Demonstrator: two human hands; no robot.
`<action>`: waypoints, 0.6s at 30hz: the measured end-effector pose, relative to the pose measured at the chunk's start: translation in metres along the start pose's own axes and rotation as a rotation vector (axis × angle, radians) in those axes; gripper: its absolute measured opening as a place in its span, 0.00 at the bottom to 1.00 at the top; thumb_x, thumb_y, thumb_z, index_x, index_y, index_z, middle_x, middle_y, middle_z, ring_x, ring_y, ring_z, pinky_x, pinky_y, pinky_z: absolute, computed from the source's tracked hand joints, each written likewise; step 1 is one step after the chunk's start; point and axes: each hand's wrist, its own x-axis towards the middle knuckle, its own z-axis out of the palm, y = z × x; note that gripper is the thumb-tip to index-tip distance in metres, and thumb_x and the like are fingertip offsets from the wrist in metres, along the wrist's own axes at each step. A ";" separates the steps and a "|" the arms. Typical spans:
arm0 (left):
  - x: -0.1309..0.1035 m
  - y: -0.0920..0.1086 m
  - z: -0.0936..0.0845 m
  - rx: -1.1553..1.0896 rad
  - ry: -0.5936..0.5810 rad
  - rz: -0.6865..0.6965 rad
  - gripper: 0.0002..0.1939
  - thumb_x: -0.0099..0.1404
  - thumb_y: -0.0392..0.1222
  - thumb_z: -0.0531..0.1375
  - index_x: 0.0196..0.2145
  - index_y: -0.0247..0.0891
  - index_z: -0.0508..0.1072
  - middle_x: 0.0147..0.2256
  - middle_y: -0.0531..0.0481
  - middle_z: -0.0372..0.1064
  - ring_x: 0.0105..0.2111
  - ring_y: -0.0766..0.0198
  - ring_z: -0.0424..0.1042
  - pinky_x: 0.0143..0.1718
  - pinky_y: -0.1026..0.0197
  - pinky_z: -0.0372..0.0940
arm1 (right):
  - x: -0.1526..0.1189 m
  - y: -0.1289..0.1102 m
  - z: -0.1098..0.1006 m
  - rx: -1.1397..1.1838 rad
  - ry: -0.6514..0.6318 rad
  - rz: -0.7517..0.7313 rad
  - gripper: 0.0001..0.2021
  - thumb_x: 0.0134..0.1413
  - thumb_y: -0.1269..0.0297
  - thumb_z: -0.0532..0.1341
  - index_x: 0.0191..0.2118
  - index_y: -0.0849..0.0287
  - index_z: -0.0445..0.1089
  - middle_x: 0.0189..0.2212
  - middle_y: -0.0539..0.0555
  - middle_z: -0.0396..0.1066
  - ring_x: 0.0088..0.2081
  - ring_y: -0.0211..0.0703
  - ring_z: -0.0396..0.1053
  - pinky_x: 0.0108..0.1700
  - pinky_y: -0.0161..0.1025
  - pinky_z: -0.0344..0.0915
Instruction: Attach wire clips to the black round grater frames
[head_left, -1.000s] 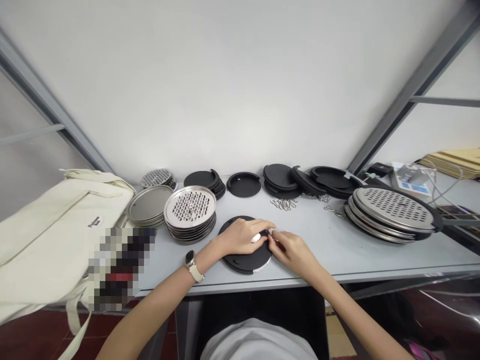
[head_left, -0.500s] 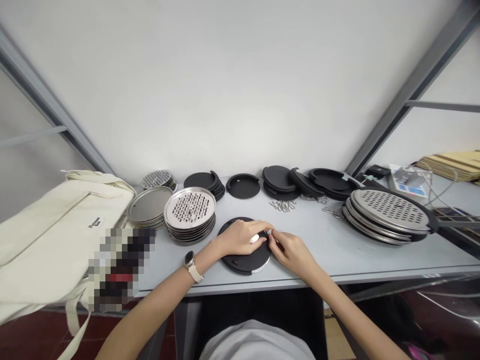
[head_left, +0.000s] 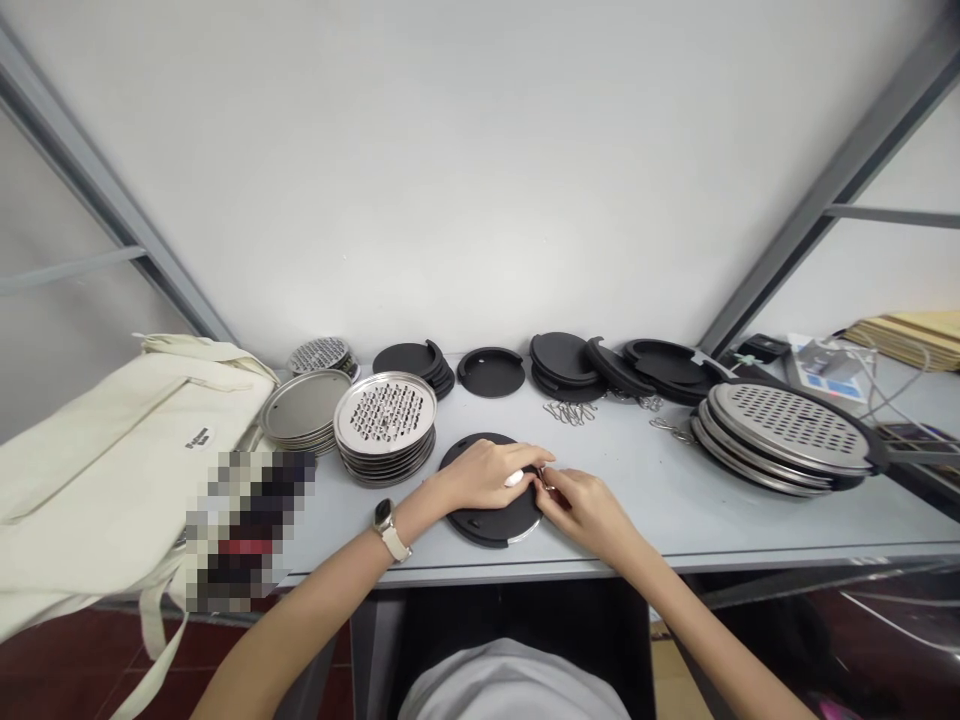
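Note:
On the table in front of me lies a black round disc (head_left: 491, 528) with a strip of shiny metal showing at its lower right edge. My left hand (head_left: 481, 474) rests across its top and holds it, fingertips closed at the right rim. Something white (head_left: 514, 479) covers one finger or sits against it; I cannot tell which. My right hand (head_left: 589, 510) pinches a small wire clip (head_left: 547, 486) against that same rim. The fingers hide part of the clip and where it meets the disc.
Left of the disc stand a stack of round metal graters (head_left: 386, 415) and a stack of plain metal discs (head_left: 304, 405). Black round holders (head_left: 491, 372) line the wall. Loose wire clips (head_left: 571, 411) lie before them. Slotted metal plates (head_left: 787, 425) are stacked right; a cream bag (head_left: 112, 450) is left.
The fingers of both hands have shifted slightly at the disc's right rim, and more of the wire clip shows now. The view has moved a little.

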 end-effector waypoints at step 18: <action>0.000 0.003 -0.002 0.157 -0.006 -0.009 0.15 0.68 0.39 0.51 0.52 0.38 0.61 0.48 0.46 0.67 0.46 0.60 0.70 0.42 0.61 0.67 | 0.005 0.000 -0.004 0.076 0.001 0.183 0.19 0.66 0.61 0.44 0.28 0.57 0.65 0.24 0.54 0.72 0.24 0.42 0.69 0.28 0.35 0.58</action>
